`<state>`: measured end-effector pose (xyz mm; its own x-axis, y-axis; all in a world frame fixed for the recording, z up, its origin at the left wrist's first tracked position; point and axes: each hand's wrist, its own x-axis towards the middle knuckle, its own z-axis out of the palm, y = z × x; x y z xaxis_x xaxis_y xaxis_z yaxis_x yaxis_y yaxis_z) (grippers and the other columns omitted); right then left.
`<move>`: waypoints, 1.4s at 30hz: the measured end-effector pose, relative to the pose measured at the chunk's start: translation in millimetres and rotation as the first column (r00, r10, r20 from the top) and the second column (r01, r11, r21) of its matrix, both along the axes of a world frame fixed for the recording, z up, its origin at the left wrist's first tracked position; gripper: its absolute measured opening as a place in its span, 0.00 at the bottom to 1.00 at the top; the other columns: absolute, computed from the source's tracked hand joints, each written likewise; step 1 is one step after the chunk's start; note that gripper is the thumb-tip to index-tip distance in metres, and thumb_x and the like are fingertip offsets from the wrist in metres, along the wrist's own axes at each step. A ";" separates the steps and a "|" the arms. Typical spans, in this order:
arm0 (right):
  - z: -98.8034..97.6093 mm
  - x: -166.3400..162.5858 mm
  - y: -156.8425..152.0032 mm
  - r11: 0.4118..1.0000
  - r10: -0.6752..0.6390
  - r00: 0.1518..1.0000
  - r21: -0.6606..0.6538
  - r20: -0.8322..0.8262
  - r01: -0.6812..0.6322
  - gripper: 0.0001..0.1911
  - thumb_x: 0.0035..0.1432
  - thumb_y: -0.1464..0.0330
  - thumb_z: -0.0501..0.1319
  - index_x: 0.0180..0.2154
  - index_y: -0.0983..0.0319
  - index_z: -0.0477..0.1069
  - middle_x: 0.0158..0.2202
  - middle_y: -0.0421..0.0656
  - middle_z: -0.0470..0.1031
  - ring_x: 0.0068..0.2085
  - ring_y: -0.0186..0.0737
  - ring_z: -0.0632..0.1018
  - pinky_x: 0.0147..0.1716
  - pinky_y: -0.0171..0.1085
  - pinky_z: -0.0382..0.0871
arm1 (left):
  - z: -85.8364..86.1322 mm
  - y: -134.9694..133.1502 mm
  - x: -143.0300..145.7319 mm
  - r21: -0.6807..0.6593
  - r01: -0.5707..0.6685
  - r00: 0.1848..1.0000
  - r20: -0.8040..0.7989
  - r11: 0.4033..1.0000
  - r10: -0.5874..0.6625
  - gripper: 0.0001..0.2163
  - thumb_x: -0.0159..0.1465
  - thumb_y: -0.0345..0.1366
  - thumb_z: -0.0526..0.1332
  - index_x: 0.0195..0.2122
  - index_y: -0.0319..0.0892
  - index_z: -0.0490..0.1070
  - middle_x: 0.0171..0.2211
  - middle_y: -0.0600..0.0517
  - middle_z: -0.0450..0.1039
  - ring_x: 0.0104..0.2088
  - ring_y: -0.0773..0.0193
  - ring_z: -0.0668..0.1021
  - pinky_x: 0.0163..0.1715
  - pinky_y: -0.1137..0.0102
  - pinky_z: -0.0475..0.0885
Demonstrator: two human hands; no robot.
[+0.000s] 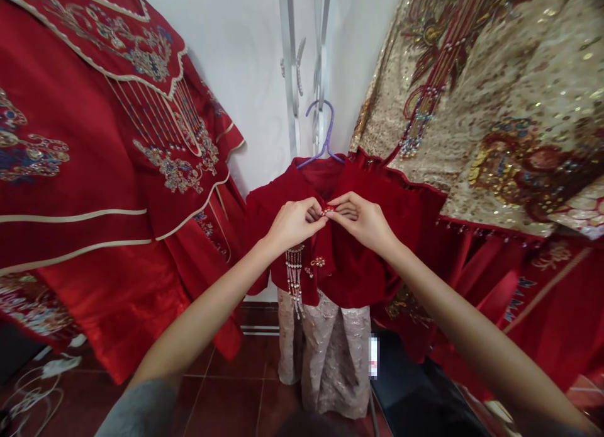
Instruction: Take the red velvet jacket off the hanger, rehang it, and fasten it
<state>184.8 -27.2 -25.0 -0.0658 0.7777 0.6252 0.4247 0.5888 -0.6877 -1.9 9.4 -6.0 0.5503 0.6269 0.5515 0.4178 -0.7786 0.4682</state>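
A small dark red velvet jacket (363, 261) hangs from a purple hanger (325, 144) in the middle of the view. Just below its collar, my left hand (297, 220) and my right hand (358, 216) meet fingertip to fingertip. Both pinch a small beaded button fastening (327, 210), which is partly hidden by the fingers. Lower on the jacket front sits a flower-shaped beaded fastening (318, 261). Beaded tassels (294, 279) dangle to its left. Beneath the jacket hangs a pale, shiny patterned skirt or trousers (325, 355).
Red embroidered garments (94, 141) hang close on the left. A gold sequined garment (519, 109) hangs on the right above red cloth. White metal rails (289, 65) stand behind the hanger. White cables (42, 386) lie on the tiled floor (236, 386), and a black object (415, 386) stands lower right.
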 end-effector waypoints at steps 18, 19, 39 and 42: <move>8.8 7.6 2.9 0.991 0.077 0.997 -0.107 -0.017 -0.079 0.19 0.49 0.63 0.69 0.43 0.63 0.71 0.32 0.43 0.78 0.34 0.39 0.80 0.39 0.41 0.79 | 9.9 4.0 8.0 0.086 0.055 0.996 -0.073 0.995 -0.049 0.04 0.57 0.30 0.63 0.26 0.41 0.72 0.21 0.55 0.75 0.24 0.67 0.77 0.27 0.74 0.68; 8.1 7.8 3.4 0.991 0.083 0.996 -0.104 -0.013 -0.084 0.19 0.49 0.63 0.69 0.43 0.62 0.71 0.33 0.43 0.78 0.33 0.38 0.80 0.39 0.41 0.79 | 9.6 3.9 7.9 0.110 0.055 0.994 -0.095 0.992 -0.044 0.04 0.57 0.30 0.62 0.25 0.42 0.71 0.21 0.56 0.74 0.24 0.67 0.76 0.27 0.73 0.67; -18.0 6.4 12.8 0.990 0.143 0.983 0.035 -0.118 -0.139 0.18 0.56 0.61 0.64 0.46 0.59 0.67 0.38 0.42 0.75 0.42 0.37 0.78 0.46 0.41 0.74 | -22.7 6.2 13.9 0.344 -0.079 0.988 -0.096 0.936 0.119 0.09 0.67 0.35 0.54 0.37 0.42 0.74 0.35 0.48 0.75 0.33 0.63 0.78 0.32 0.70 0.72; -16.7 5.9 13.4 0.989 0.139 0.975 -0.028 -0.174 -0.146 0.19 0.55 0.57 0.64 0.45 0.60 0.68 0.35 0.42 0.76 0.39 0.38 0.79 0.44 0.40 0.75 | -18.6 5.4 12.8 0.180 -0.073 0.987 0.153 0.981 0.045 0.05 0.62 0.38 0.63 0.34 0.42 0.75 0.33 0.51 0.77 0.32 0.65 0.79 0.34 0.72 0.75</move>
